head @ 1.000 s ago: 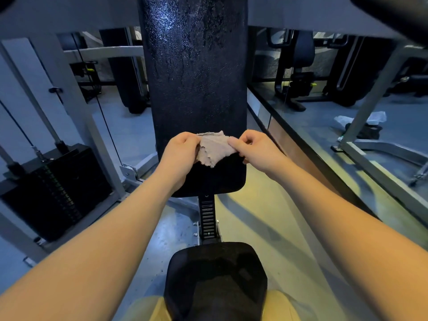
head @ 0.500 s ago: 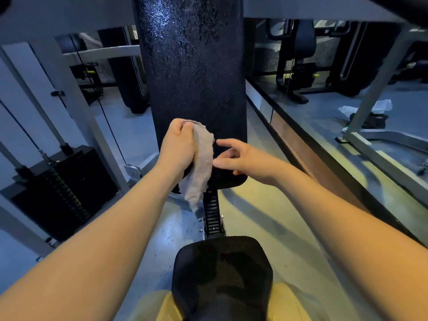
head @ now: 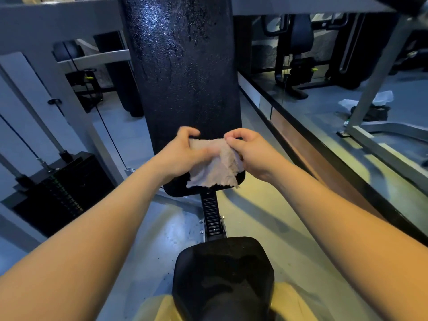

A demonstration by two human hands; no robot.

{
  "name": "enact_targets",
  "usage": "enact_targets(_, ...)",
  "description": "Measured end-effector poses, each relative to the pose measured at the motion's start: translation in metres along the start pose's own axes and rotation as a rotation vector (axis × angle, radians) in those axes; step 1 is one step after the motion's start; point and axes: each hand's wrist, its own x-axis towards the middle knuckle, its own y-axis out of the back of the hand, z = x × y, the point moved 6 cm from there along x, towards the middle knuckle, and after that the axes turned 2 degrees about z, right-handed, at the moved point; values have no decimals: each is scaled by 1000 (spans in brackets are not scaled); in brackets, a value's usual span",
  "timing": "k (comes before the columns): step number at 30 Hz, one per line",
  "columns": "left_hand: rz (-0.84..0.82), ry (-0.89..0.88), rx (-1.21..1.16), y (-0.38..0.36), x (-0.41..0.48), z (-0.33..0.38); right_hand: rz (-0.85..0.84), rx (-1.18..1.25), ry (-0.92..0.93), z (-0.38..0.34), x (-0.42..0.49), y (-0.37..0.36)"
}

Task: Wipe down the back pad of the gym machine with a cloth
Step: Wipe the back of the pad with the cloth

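The tall black back pad (head: 183, 77) of the gym machine stands upright straight ahead, its textured surface glistening. In front of its lower end hangs a small beige cloth (head: 220, 167), spread out between both hands. My left hand (head: 183, 154) grips the cloth's upper left part, thumb across the fabric. My right hand (head: 250, 151) pinches its upper right edge with curled fingers. The cloth's ragged lower edge covers the pad's bottom right corner.
The black seat pad (head: 223, 276) sits directly below, joined by a notched black post (head: 212, 214). A weight stack (head: 60, 193) with cables stands at left inside the grey frame (head: 58, 22). A mirror wall (head: 324, 93) runs along the right.
Half a second ago my left hand alone held the cloth dangling and my right hand was open beside it. Now my right hand has taken the cloth's right edge and the cloth is spread wider.
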Motion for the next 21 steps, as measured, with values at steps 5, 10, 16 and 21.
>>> enact_targets(5, -131, -240, 168, -15, 13, 18, -222, -74, 18, -2, -6, 18)
enact_targets(10, -72, -169, 75, -16, 26, 29, -178, -98, 32, 3, -8, 41)
enact_targets(16, 196, -161, 457, -2, 50, 39, 49, 177, -119, 17, 9, 63)
enact_targets(21, 249, -396, 795, -7, 66, 57, 313, 271, -126, 11, 42, 80)
